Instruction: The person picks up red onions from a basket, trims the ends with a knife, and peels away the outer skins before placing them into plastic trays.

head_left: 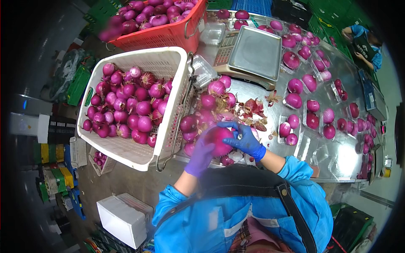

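Observation:
Between my hands is a large red onion [220, 142], held over the near edge of the metal table [310, 166]. My left hand [200, 157], in a blue-purple glove, is closed round its left side. In a blue glove, my right hand [245, 141] grips the onion from the right, fingers bent over it. A small pale, shiny bit shows among the right fingers; I cannot tell what it is. Just beyond lie loose red onions [208, 102] and a heap of dry onion skins [253, 109].
At the left stands a white crate [168, 57] full of red onions, with a red crate [177, 37] of more behind it. A scale [256, 52] sits at the table's back. Onions in clear trays [290, 128] cover the right side. Another person [363, 48] is far right.

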Tool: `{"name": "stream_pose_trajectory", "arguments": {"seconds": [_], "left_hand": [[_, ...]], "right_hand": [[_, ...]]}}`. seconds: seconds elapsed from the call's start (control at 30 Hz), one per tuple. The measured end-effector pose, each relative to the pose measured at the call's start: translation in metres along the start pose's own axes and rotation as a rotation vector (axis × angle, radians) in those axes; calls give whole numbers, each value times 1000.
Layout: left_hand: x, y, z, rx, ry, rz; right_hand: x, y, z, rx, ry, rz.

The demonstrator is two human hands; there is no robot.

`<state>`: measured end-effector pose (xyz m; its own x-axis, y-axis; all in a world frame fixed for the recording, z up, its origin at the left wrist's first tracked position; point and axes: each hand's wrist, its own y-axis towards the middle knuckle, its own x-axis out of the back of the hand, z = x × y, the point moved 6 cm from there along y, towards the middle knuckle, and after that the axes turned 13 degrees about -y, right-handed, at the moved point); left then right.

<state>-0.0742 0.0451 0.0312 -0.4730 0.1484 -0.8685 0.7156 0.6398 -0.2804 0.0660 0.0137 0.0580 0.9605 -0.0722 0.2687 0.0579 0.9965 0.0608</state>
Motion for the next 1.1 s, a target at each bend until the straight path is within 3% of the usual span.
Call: {"name": "stream_pose_trajectory", "arguments": {"seconds": [0.03,0.1,0.13,0.23,0.27,0.3,0.4,0.63,0.7,0.77,0.83,0.9,0.93,0.97,1.0,1.07,1.1], "left_hand": [[2,0,-1,-1,2,0],[9,-2,-10,-96,542,-126],[11,-3,-10,-89,539,-131],[28,0,-6,-3,431,-176],[34,1,-2,15,482,-107],[28,2,-1,33,532,-38],[13,-2,6,61,598,-50],[-4,-6,1,66,604,-76],[0,-10,-9,20,796,-123],[9,-13,-18,10,750,-151],[13,-14,-18,26,700,-179],[3,-4,-17,-36,682,-138],[0,1,-11,-15,689,-106],[6,2,-1,58,503,-195],[12,4,13,147,325,-276],[6,21,37,195,-5,-68],[-16,24,46,289,10,-30]], "right_hand": [[3,0,-3,2,1,0],[10,0,-9,46,-317,14],[17,0,-7,138,-600,-32],[21,-2,-6,-3,-785,124],[16,-6,-8,125,-800,73],[14,-6,-6,124,-800,73],[-3,-8,-3,190,-1008,196],[0,-5,-21,233,-1011,101],[23,2,-62,-55,-1138,112],[54,-8,-61,-150,-1048,-17],[53,-15,-46,-110,-968,-79],[37,-16,-20,-124,-403,135],[30,-19,-14,-4,-450,105],[23,-24,-9,109,-507,65],[20,-25,-6,79,-482,90],[29,-31,-11,30,-449,19],[41,-35,-24,21,-439,-64]]}}
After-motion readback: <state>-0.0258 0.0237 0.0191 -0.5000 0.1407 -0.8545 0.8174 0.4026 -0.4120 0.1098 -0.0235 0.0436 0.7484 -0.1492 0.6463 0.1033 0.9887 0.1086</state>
